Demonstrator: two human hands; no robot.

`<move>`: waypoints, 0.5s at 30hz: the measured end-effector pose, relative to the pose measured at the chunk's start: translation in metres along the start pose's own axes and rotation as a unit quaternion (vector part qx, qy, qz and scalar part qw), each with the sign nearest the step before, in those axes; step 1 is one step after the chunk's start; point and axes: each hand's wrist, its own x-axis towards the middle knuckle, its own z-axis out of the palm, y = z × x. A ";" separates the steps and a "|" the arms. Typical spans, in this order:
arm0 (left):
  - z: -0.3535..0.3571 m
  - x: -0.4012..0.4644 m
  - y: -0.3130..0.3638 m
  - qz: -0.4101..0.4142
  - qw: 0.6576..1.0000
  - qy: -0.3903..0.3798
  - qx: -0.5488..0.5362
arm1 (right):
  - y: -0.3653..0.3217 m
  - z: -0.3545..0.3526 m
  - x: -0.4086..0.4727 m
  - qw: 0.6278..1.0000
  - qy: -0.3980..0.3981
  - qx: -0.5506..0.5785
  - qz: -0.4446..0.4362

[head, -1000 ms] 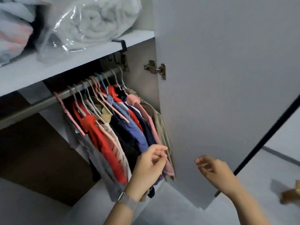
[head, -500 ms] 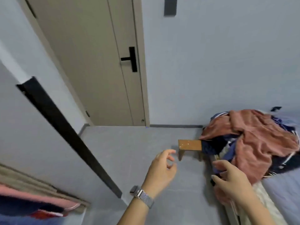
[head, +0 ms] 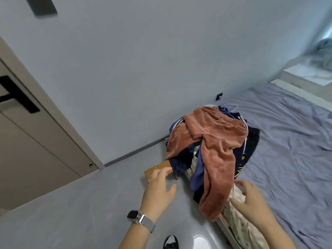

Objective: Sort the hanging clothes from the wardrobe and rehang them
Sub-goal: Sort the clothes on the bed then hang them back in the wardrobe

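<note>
A heap of clothes lies on the corner of the bed [head: 287,141]. On top is a rust-pink fleece garment [head: 213,146], draped down over the bed's edge; dark navy pieces [head: 179,162] and hanger hooks [head: 231,106] show under it. My left hand [head: 159,193], with a watch on its wrist, reaches out with straight fingers just left of the heap and holds nothing. My right hand [head: 251,198] is spread open beside the hanging end of the fleece, over a beige cloth [head: 240,221] on the bed's edge. The wardrobe is out of view.
A small wooden stool [head: 156,168] stands by the bed corner, partly under the clothes. A closed door [head: 36,141] with a black handle is at the left. Grey floor [head: 71,212] lies between door and bed. A window [head: 319,69] is at far right.
The view swung from the wardrobe rail past the door to the bed. The clothes heap is now nearer and more central, and both hands have reached out toward it with fingers spread.
</note>
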 end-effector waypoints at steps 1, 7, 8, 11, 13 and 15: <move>0.002 0.021 0.004 0.013 1.000 -0.016 -0.004 | -0.005 -0.002 0.013 1.000 0.003 0.001 0.010; 0.031 0.120 0.035 0.067 0.993 -0.100 0.002 | -0.009 -0.014 0.060 0.997 0.034 0.044 0.057; 0.040 0.133 0.040 0.075 0.990 -0.116 0.000 | -0.005 -0.016 0.064 0.995 0.043 0.048 0.071; 0.070 0.171 0.055 0.091 0.982 -0.163 0.012 | 0.011 -0.027 0.080 0.989 0.061 0.069 0.117; 0.090 0.199 0.066 0.100 0.976 -0.190 0.030 | 0.030 -0.035 0.099 0.985 0.066 0.071 0.144; 0.108 0.227 0.080 0.108 0.972 -0.206 0.037 | 0.046 -0.046 0.126 0.980 0.067 0.070 0.175</move>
